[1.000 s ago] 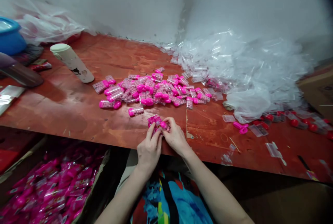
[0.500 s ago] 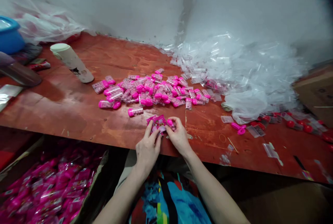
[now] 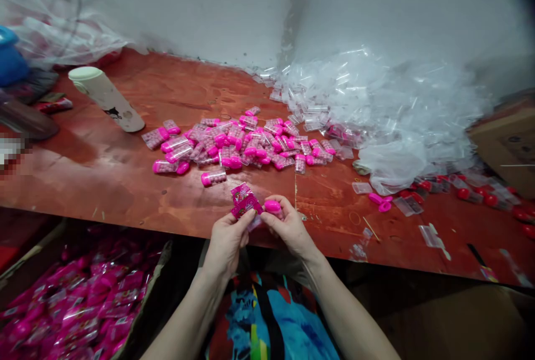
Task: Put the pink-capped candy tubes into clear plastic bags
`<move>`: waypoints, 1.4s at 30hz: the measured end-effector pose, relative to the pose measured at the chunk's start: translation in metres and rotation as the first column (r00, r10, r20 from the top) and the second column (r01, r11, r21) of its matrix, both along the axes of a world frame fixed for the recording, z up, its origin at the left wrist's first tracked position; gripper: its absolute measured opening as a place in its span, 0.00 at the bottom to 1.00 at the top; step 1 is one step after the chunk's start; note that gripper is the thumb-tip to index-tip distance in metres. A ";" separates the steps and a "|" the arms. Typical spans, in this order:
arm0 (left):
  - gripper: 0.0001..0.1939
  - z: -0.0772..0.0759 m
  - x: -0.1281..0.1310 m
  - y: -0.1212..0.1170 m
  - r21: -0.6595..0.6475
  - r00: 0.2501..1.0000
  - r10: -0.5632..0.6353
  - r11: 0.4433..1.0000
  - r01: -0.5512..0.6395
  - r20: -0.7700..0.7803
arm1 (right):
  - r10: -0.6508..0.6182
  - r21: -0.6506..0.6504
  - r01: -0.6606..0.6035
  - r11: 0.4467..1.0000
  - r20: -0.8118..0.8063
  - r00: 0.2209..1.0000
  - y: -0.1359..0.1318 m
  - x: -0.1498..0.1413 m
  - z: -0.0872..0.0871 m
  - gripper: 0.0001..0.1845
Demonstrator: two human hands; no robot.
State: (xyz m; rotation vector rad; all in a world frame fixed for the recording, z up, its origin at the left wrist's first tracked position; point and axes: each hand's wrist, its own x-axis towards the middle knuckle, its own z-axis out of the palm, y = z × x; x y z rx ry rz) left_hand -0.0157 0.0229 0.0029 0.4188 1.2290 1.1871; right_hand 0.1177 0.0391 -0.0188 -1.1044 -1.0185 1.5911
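The red-brown bench [image 3: 175,87] spreads under everything I work on, with the pile of pink-capped tubes [image 3: 234,142] in front of me as my landmark. Right of the pile rises a great heap of clear plastic pieces [image 3: 388,103]; left of it and lower, below the bench edge, is a carton [image 3: 159,268] full of pink packages [image 3: 83,304]. A pale tumbler [image 3: 109,101] is left of the pile and farther back. My left grip [image 3: 225,240] and right grip [image 3: 292,232] are both on the near side of the pile. The left is pinched narrow on a printed pink packet [image 3: 247,204], thumb on top; the packet extends from its fingertips toward the pile. The right is curled around a single tube [image 3: 273,207], pink cap showing at its fingertips, just beside the packet; whether they touch, I can't tell.
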 end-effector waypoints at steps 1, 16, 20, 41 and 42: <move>0.17 -0.002 0.001 0.000 -0.012 1.000 0.011 1.000 -0.011 0.025 | -0.010 0.008 0.010 1.000 0.001 1.000 -0.001 -0.002 -0.001 0.19; 0.21 -0.021 -0.029 -0.007 -0.011 0.964 0.055 0.998 -0.060 -0.260 | -0.126 0.274 -0.095 0.957 0.689 0.714 0.020 -0.012 -0.014 0.13; 0.19 -0.016 -0.034 -0.008 -0.032 0.994 0.077 0.996 -0.080 -0.076 | -0.206 0.370 -0.138 0.919 0.748 0.631 0.015 -0.010 -0.012 0.11; 0.21 -0.009 -0.020 -0.003 -0.085 0.982 0.123 0.990 -0.111 0.145 | -0.259 0.362 0.054 0.931 0.549 0.795 0.014 0.000 -0.020 0.17; 0.21 -0.009 -0.020 -0.003 -0.085 0.981 0.130 0.989 -0.119 0.144 | -0.274 0.358 0.079 0.930 0.534 0.800 0.014 0.003 -0.021 0.18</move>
